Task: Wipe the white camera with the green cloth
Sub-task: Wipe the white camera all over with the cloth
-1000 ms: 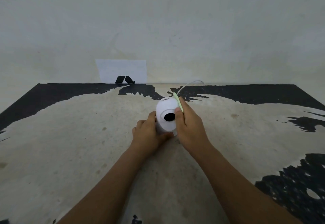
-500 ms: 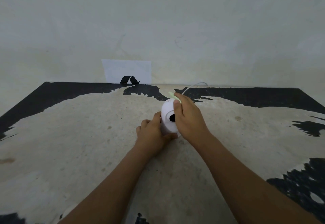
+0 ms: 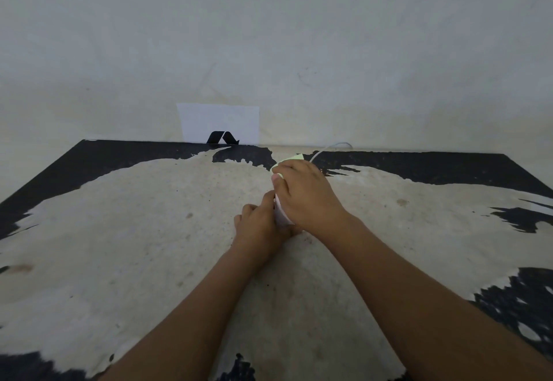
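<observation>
The white camera (image 3: pixel 281 214) is almost wholly covered: only a narrow pale strip of its body shows between the two hands, standing on the surface (image 3: pixel 119 246) a little right of the middle and toward the far side. The green cloth (image 3: pixel 287 160) shows as a thin pale-green edge curving over the top of the camera, just beyond the knuckles. A thin white cable (image 3: pixel 327 148) runs from behind the camera toward the far edge.

The right hand (image 3: pixel 305 193) lies over the top and front of the camera, palm down, fingers curled, its grip pressing the cloth against the camera. The left hand (image 3: pixel 260 225) sits lower and nearer, its grip closed around the base of the camera from the left, thumb up along the side. Both forearms reach in from the near edge and meet at the camera.

The surface is worn pale with black patches along its far, left and right margins. A wall (image 3: pixel 359 51) rises right behind the far edge, with a white paper (image 3: pixel 218 117) bearing a black mark against it, left of the camera. Bare surface lies wide to the left, right and near sides.
</observation>
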The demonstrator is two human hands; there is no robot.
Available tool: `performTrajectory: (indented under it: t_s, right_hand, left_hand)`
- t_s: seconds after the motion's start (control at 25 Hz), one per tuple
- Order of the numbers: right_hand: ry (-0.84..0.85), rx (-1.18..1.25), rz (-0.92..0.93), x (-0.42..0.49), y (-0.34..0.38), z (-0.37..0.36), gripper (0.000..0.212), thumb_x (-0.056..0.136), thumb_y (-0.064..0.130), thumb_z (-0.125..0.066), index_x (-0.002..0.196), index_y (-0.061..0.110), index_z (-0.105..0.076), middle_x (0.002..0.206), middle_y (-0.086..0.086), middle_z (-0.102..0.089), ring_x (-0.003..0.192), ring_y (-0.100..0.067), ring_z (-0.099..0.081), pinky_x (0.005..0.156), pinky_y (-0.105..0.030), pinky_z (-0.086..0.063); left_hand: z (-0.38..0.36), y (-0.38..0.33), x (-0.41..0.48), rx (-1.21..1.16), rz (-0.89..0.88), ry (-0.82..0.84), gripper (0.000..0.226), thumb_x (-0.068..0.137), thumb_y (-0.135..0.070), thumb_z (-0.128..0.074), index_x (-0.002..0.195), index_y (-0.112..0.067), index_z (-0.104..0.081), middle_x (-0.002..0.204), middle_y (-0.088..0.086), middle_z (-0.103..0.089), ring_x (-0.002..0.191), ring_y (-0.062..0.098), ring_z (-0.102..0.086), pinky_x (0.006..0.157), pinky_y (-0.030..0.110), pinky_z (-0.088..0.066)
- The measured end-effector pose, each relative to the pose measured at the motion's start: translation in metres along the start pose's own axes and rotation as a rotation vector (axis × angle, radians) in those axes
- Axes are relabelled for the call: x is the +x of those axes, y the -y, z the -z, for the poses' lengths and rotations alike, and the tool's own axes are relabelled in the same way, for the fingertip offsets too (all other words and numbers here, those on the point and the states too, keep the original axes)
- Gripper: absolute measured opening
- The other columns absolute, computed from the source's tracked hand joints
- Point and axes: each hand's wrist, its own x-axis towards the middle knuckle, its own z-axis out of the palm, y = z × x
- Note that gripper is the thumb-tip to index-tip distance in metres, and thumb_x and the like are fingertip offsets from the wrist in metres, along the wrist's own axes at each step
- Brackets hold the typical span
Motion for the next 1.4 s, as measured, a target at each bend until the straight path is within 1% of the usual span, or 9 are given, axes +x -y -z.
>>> performTrajectory:
  t_s: [0.28, 0.4, 0.52, 0.64, 0.84, 0.96, 1.12, 1.28, 1.4]
  right_hand:
    - [0.091, 0.003, -0.160, -0.016, 0.002, 0.009, 0.049, 0.095, 0.054, -0.019, 0.142, 0.044, -0.027, 0.154, 0.015, -0.032, 0.149, -0.023, -0.004, 0.113, -0.060, 0.011]
    - [0.095, 0.285, -0.233, -0.014, -0.002, 0.011, 0.055, 0.092, 0.060, -0.011, 0.145, 0.048, -0.008, 0.154, 0.015, -0.033, 0.150, -0.021, -0.002, 0.115, -0.055, 0.015]
    - [-0.001, 0.743, -0.290, -0.012, -0.005, 0.011, 0.070, 0.082, 0.072, -0.014, 0.146, 0.047, -0.002, 0.158, 0.010, -0.027, 0.148, -0.017, -0.015, 0.121, -0.049, -0.003]
    - [-0.109, 1.018, -0.371, -0.020, -0.010, 0.015, 0.064, 0.090, 0.060, -0.021, 0.148, 0.040, -0.004, 0.161, 0.007, -0.013, 0.146, -0.013, -0.018, 0.120, -0.040, -0.018]
    - [-0.071, 1.107, -0.460, -0.040, -0.023, -0.007, 0.052, 0.092, 0.055, -0.036, 0.141, 0.042, -0.024, 0.152, 0.000, -0.034, 0.133, -0.020, -0.041, 0.112, -0.047, -0.035]
    - [0.009, 1.145, -0.474, -0.045, -0.024, -0.013, 0.042, 0.094, 0.049, -0.039, 0.135, 0.050, -0.030, 0.148, 0.001, -0.038, 0.128, -0.021, -0.046, 0.109, -0.048, -0.039]
    - [-0.006, 1.071, -0.377, -0.047, -0.022, -0.010, 0.036, 0.091, 0.058, -0.034, 0.125, 0.070, -0.030, 0.155, 0.012, -0.029, 0.137, -0.013, -0.037, 0.114, -0.045, -0.033]
    - [-0.006, 1.057, -0.349, -0.044, -0.023, -0.009, 0.056, 0.087, 0.061, -0.033, 0.140, 0.044, -0.036, 0.149, 0.008, -0.042, 0.134, -0.009, -0.042, 0.115, -0.043, -0.031]
    - [0.004, 1.057, -0.370, -0.044, -0.019, -0.004, 0.036, 0.095, 0.051, -0.029, 0.127, 0.047, -0.046, 0.140, 0.008, -0.051, 0.130, -0.009, -0.047, 0.115, -0.041, -0.033]
  left_hand:
    - [0.017, -0.005, -0.002, -0.287, 0.024, 0.097, 0.106, 0.069, -0.048, -0.072, 0.149, -0.022, -0.008, 0.153, 0.011, -0.033, 0.139, 0.033, -0.032, 0.112, 0.051, -0.029]
    - [0.041, -0.009, -0.005, -0.384, -0.216, -0.045, 0.102, 0.077, -0.034, -0.072, 0.150, -0.022, -0.002, 0.161, -0.002, -0.008, 0.147, 0.016, -0.010, 0.118, 0.040, -0.018]
    - [0.055, -0.014, -0.003, -0.312, -0.400, -0.026, 0.077, 0.086, -0.032, -0.056, 0.150, -0.023, -0.015, 0.161, -0.005, -0.008, 0.147, 0.009, -0.006, 0.118, 0.031, -0.012]
    - [0.053, -0.014, -0.002, -0.278, -0.372, 0.029, 0.063, 0.089, -0.033, -0.053, 0.146, -0.026, -0.028, 0.155, -0.006, -0.029, 0.142, 0.011, -0.027, 0.109, 0.023, -0.023]
    - [0.040, -0.006, -0.014, -0.395, -0.298, 0.029, 0.051, 0.093, -0.035, -0.051, 0.140, -0.035, -0.035, 0.129, -0.019, -0.048, 0.119, 0.003, -0.046, 0.090, 0.011, -0.036]
    - [0.023, -0.001, -0.024, -0.414, -0.240, 0.021, 0.041, 0.093, -0.036, -0.048, 0.134, -0.028, -0.046, 0.120, -0.009, -0.061, 0.110, 0.011, -0.058, 0.078, 0.011, -0.040]
    - [0.029, -0.009, -0.024, -0.466, -0.255, -0.035, 0.043, 0.093, -0.046, -0.044, 0.131, -0.029, -0.049, 0.121, -0.009, -0.063, 0.109, 0.008, -0.059, 0.087, 0.023, -0.047]
    - [0.045, -0.029, -0.014, -0.416, -0.308, -0.060, 0.048, 0.096, -0.036, -0.042, 0.141, -0.018, -0.041, 0.145, -0.005, -0.044, 0.134, 0.010, -0.039, 0.109, 0.026, -0.030]
    - [0.043, -0.029, -0.013, -0.281, -0.397, -0.081, 0.049, 0.097, -0.035, -0.040, 0.142, -0.017, -0.039, 0.153, 0.001, -0.035, 0.141, 0.011, -0.030, 0.109, 0.019, -0.021]
